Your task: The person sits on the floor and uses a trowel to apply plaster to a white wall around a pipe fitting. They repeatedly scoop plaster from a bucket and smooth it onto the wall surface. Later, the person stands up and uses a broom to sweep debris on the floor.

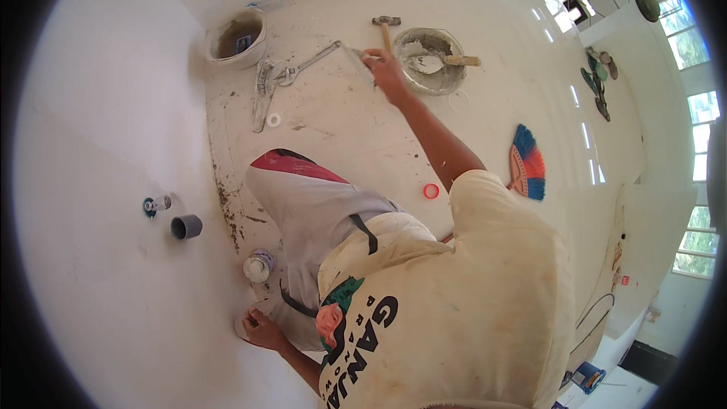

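My right hand [386, 76] reaches forward over the floor, its fingers closed on a thin, pale, flat piece [359, 63] whose kind I cannot make out. Just right of it sits a round bucket [413, 36] of grey-white paste, with a wooden-handled trowel [462, 60] resting across it. A hammer [385, 28] lies beside the bucket, and left of the hand is an adjustable wrench [307, 63]. Down at the lower left, my left hand [261, 329] is curled next to the wall by my leg; what its fingers hold, if anything, is unclear. A small white can [258, 266] stands near it.
From the left wall stick out a grey pipe end [186, 227] and a clear-and-green fitting [157, 204]. A pale bucket [254, 49] stands in the corner. On the floor lie a white ring [274, 120], a red tape roll [431, 191], a blue-and-red brush [528, 163] and sandals [598, 79].
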Demonstrator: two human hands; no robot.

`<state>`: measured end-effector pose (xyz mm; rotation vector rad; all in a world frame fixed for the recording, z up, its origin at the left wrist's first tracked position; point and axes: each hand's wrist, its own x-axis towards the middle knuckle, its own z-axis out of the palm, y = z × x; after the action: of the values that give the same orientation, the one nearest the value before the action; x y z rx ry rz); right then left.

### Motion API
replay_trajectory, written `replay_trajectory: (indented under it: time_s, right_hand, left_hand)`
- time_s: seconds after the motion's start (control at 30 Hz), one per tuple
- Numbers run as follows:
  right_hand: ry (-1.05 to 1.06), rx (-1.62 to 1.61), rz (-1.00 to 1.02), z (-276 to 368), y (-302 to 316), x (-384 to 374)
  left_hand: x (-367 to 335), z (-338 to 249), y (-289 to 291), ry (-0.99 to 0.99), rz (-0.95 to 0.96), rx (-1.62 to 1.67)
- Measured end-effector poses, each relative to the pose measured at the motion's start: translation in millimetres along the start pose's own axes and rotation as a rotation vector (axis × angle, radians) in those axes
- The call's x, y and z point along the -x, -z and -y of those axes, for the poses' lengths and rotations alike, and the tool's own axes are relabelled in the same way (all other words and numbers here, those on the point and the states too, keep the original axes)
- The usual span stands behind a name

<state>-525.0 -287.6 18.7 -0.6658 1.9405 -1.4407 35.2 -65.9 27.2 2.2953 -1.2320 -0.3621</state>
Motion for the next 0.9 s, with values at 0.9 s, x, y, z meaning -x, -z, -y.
replay_trajectory:
  time_s: [0.9]
  right_hand:
    - [-0.576, -0.456, -0.125, -206, 128, -196]
  left_hand:
    - [-108, -156, -87, -0.507, 0.730, -0.051]
